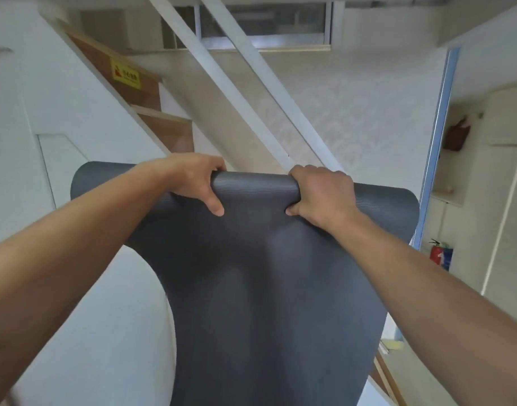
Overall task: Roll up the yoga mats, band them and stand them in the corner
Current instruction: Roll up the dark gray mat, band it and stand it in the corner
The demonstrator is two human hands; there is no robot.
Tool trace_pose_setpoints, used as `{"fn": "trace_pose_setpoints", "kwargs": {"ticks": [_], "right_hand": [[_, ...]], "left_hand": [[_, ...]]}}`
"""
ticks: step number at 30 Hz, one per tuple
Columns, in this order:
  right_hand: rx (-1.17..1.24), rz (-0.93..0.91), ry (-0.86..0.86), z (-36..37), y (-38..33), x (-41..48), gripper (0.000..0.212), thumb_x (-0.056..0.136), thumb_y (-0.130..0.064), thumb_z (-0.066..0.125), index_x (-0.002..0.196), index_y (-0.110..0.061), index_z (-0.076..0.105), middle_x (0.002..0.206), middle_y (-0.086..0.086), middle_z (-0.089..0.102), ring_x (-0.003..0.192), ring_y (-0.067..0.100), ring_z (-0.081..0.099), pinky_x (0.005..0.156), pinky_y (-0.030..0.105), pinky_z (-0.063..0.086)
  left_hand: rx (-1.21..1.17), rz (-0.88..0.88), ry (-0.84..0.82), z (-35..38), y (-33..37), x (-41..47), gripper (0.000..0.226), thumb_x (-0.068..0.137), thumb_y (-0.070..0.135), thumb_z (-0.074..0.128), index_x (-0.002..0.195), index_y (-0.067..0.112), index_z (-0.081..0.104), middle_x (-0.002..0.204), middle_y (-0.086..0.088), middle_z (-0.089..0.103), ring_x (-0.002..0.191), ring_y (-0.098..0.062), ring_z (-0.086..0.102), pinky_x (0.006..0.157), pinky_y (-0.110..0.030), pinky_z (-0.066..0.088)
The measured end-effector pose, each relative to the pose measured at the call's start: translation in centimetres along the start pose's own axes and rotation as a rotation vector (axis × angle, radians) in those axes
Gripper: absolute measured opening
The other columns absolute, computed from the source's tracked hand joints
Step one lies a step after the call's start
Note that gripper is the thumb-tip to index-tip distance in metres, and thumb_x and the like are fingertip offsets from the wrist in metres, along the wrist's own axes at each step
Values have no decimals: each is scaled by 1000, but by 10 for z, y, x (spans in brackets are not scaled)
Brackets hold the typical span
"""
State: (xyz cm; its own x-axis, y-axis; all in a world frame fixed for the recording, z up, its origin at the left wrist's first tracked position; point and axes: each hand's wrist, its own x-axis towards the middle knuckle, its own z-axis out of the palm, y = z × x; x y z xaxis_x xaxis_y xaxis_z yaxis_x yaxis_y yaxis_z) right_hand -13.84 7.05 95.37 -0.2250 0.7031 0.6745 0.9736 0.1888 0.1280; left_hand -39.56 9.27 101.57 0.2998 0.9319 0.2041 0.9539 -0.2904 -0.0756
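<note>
While the dark grey yoga mat (269, 288) hangs down the centre of the frame to the bottom edge, its rolled top edge is gripped by the left hand (197, 183) and right hand (321, 194), fingers curled over it, thumbs pressing the front; a yellow sign (125, 75) sits upper left

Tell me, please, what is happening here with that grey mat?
A person is rolling up a dark grey yoga mat. The left hand and the right hand both curl over the rolled far end, thumbs on the near side, so each grip is on the roll. Only a small roll has formed; most of the mat lies flat toward the person. No band is in view. A staircase rises behind, and a red fire extinguisher stands at the right.
</note>
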Motion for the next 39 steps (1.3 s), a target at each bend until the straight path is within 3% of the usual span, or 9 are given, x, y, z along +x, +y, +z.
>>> {"fn": "trace_pose_setpoints", "kwargs": {"ticks": [3,6,13,18,20,26,31,35,39], "right_hand": [[-15,-4,33,-13,0,6,57,77,-54,77,121,-28,53,109,-4,60,102,22,59,72,33,32],[-34,8,99,-35,-2,18,60,76,-55,77,124,-28,53,113,-5,60,107,22,57,81,36,37],[-95,43,367,-84,-18,49,65,71,-42,86,124,-23,55,113,0,60,106,27,57,88,41,40],[-182,82,567,-71,-28,32,67,49,-23,94,108,-17,62,96,6,61,84,33,59,77,42,45],[-204,75,463,-61,-34,10,68,53,-20,88,115,-19,59,105,6,57,92,33,56,79,43,44],[-107,-21,-399,-27,-48,-79,100,59,-60,83,144,-34,38,136,4,44,124,29,42,96,46,39],[145,-26,-969,19,-61,-143,79,59,-51,87,126,-37,48,114,-11,59,102,19,56,81,39,45],[120,-75,-945,91,-77,-211,48,66,-38,80,101,-30,49,92,-6,61,83,19,56,63,34,41],[43,-101,-757,154,-95,-289,32,71,-26,74,92,-25,49,86,-2,57,81,25,59,65,34,29]], "left_hand": [[-131,-13,-130,-18,-5,-6,78,46,59,93,112,37,59,106,14,66,97,-14,64,94,-42,54],[-197,4,-91,-43,-11,-18,69,45,55,95,104,36,64,100,13,70,93,-14,67,91,-41,56],[293,9,535,-106,-19,-44,72,61,75,74,113,29,56,95,5,66,85,-22,60,71,-34,45],[341,30,842,-67,-19,-55,73,64,75,73,111,22,57,100,-1,66,94,-28,62,85,-43,38],[314,21,871,-28,-16,-62,75,61,73,76,109,18,58,98,-4,65,93,-30,62,86,-44,38],[184,29,556,124,11,-109,75,68,69,76,120,18,57,111,-5,65,100,-30,60,88,-44,39],[66,110,324,225,42,-157,77,68,65,78,126,21,54,115,-2,63,104,-28,60,88,-42,38],[-5,122,9,299,52,-182,82,68,68,75,131,24,48,125,2,59,113,-24,58,88,-38,36],[-239,164,-429,354,52,-203,90,59,66,83,129,22,47,122,0,52,110,-24,55,88,-33,41]]}}
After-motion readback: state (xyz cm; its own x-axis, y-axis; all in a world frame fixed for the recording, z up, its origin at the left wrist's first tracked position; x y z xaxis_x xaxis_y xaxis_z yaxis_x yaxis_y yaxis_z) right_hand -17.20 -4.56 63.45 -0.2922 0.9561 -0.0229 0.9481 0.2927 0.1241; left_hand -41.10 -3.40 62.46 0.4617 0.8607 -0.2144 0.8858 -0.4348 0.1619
